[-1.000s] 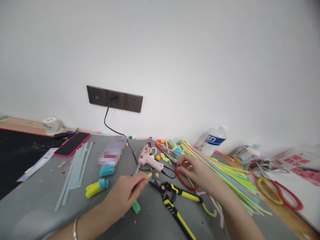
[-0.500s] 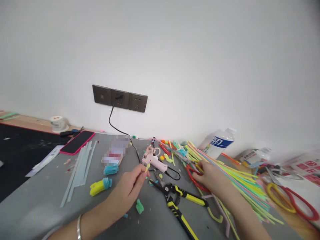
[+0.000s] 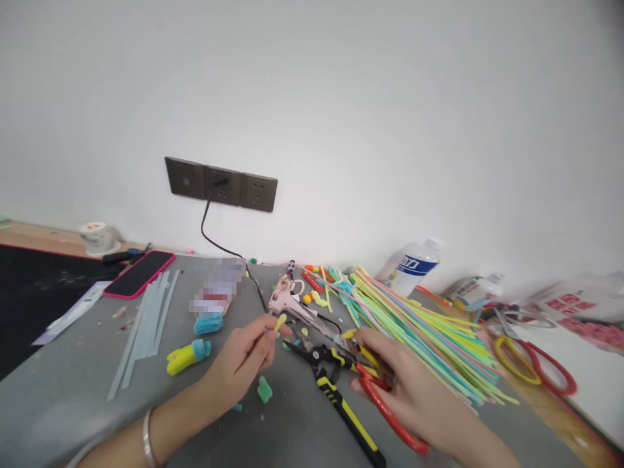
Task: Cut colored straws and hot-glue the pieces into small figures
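Pinching yellow piece (image 3: 279, 322): left hand (image 3: 247, 353) | gripping scissors (image 3: 389, 412): right hand (image 3: 408, 382) | blue label (image 3: 418, 264) on bottle (image 3: 402, 278): 力 readable

White "力" on blue label (image 3: 418, 265) of btl (image 3: 398, 278); red chars (image 3: 571, 303) on plastic bag (image 3: 602, 289) illegible.

Pale wall (image 3: 316, 97) above a grey tabletop (image 3: 292, 432)

From my remote station I see the wall fill the upper half, brightest near the middle. It carries 3 dark socket plates (image 3: 231, 195) in a row, a plug (image 3: 220, 181) in the middle plate. Wood (image 3: 30, 232) shows at left, behind a black surface (image 3: 39, 286).
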A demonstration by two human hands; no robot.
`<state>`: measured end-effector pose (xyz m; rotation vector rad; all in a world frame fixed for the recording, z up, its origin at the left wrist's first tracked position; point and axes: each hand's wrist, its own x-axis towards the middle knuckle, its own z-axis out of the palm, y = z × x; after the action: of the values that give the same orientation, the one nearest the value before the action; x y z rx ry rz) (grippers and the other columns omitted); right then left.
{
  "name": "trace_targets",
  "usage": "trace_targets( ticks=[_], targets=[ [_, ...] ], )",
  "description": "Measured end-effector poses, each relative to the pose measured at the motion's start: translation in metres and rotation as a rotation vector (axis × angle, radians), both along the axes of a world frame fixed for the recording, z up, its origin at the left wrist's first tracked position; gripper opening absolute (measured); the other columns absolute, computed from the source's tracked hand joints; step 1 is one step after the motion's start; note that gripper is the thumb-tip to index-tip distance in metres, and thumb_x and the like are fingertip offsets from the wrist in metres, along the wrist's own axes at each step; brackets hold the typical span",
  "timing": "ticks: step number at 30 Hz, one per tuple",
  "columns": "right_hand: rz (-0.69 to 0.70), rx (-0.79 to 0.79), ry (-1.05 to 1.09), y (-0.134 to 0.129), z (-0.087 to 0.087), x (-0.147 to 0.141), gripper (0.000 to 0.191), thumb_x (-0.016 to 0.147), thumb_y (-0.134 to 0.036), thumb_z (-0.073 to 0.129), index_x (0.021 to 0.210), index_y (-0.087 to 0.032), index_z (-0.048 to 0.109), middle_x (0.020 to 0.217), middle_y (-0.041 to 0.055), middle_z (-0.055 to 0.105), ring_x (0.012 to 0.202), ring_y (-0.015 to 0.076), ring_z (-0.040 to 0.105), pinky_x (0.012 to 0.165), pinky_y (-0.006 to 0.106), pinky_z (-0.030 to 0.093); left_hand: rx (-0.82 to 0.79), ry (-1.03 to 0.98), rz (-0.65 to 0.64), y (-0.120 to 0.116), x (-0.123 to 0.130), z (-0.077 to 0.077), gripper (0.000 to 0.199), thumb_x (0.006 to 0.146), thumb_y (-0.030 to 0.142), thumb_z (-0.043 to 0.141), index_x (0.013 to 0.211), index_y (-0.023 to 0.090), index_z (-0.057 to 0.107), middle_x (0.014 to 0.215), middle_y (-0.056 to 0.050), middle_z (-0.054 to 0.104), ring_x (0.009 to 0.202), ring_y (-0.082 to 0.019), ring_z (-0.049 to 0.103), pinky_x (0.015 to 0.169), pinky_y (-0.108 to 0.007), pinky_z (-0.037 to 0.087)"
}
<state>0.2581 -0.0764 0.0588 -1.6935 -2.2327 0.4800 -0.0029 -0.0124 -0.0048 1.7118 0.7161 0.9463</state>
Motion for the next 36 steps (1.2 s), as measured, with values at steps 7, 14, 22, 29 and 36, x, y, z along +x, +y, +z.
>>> trace_targets(
  ticks=[7, 14, 22, 29, 36],
  targets=[
    [-0.016, -0.072, 0.047, -0.003, -0.01, -0.014, 0.022, 0.079, -0.03, 0.069, 0.076, -0.021, 0.05, 0.074, -0.0009, 0.06, 0.067, 0.0165, 0.053, 0.062, 0.025, 0.038, 0.077, 0.033, 0.006, -0.001, -0.002, 0.003, 0.037, 0.104, 0.038, 0.032, 0.104, 0.015, 0.061, 0.051, 0.006, 0.048, 0.046, -0.011, 0.044, 0.052, -0.022, 0.034],
    [0.01, -0.043, 0.104, -0.005, -0.018, -0.024, 0.037, 0.076, -0.039, 0.077, 0.07, -0.021, 0.045, 0.07, -0.0024, 0.056, 0.064, 0.0145, 0.052, 0.057, 0.022, 0.036, 0.141, 0.095, 0.058, -0.001, -0.003, 0.006, 0.04, 0.104, 0.037, 0.033, 0.072, 0.019, 0.05, 0.048, 0.005, 0.049, 0.046, -0.01, 0.047, 0.052, -0.021, 0.034],
    [0.02, -0.025, 0.116, -0.008, -0.02, -0.028, 0.044, 0.076, -0.039, 0.076, 0.064, -0.021, 0.038, 0.061, -0.0058, 0.046, 0.055, 0.0106, 0.042, 0.052, 0.02, 0.03, 0.147, 0.062, 0.001, -0.003, -0.006, 0.006, 0.039, 0.104, 0.035, 0.032, 0.07, 0.02, 0.045, 0.046, 0.005, 0.051, 0.043, -0.01, 0.046, 0.052, -0.021, 0.035],
    [0.034, -0.031, 0.137, -0.011, -0.017, -0.026, 0.044, 0.081, -0.046, 0.071, 0.062, -0.021, 0.039, 0.06, -0.0051, 0.045, 0.054, 0.0107, 0.04, 0.051, 0.02, 0.031, 0.13, 0.049, -0.071, -0.003, -0.009, 0.009, 0.038, 0.104, 0.037, 0.034, 0.079, 0.018, 0.055, 0.043, 0.006, 0.048, 0.037, -0.009, 0.041, 0.046, -0.02, 0.034],
    [0.026, -0.041, 0.1, -0.021, -0.02, -0.023, 0.044, 0.079, -0.046, 0.072, 0.061, -0.021, 0.04, 0.06, -0.0047, 0.046, 0.055, 0.0108, 0.04, 0.051, 0.02, 0.031, 0.138, 0.037, -0.148, -0.003, -0.009, 0.01, 0.044, 0.104, 0.041, 0.034, 0.081, 0.015, 0.06, 0.043, 0.005, 0.049, 0.037, -0.008, 0.042, 0.045, -0.018, 0.035]
  ],
)
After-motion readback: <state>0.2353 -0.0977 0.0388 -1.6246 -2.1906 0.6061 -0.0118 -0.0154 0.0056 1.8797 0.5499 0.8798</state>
